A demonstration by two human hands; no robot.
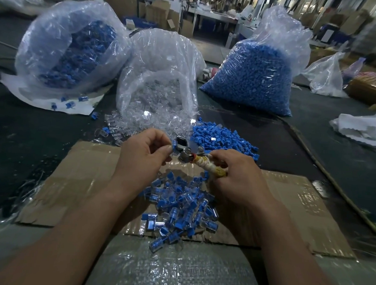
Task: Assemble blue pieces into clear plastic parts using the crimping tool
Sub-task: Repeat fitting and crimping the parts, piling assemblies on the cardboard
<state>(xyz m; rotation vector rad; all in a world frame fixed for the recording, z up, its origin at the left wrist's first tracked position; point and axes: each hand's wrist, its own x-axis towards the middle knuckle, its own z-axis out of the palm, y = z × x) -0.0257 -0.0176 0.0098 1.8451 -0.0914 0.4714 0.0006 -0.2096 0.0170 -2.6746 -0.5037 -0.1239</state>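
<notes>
- Forearms reach in from the bottom edge over a shiny woven plastic sheet [173, 268]; beyond it lies a flattened, taped cardboard sheet [80, 170].
- A heap of assembled pieces [180, 208], blue inserts inside clear shells, lies on the cardboard between the wrists and spills onto the woven sheet.
- Left hand [139, 155]: fingers curled, thumb and forefinger pinching a small blue piece [174, 146] held just beside the tool's head. Motion blur; cannot tell whether a clear shell is on it.
- Right hand [239, 179]: fingers wrapped round the handle of the crimping tool [201, 160]. The handle is bound in yellowish-white tape; the metal head points toward the left hand.
- Both hands are raised above the far edge of the cardboard.
- Behind the tool, on the right: a heap of loose blue pieces [221, 137] on the dark table mat [32, 135].
- Behind the left hand: loose clear parts [127, 126] spilling from the mouth of an open clear bag [159, 85].
- Far right: a bulging bag of blue pieces [254, 80], standing upright.
- Far left: an open bag of blue-and-clear pieces [74, 51] lying on its side, with a few strays in front of its mouth.
</notes>
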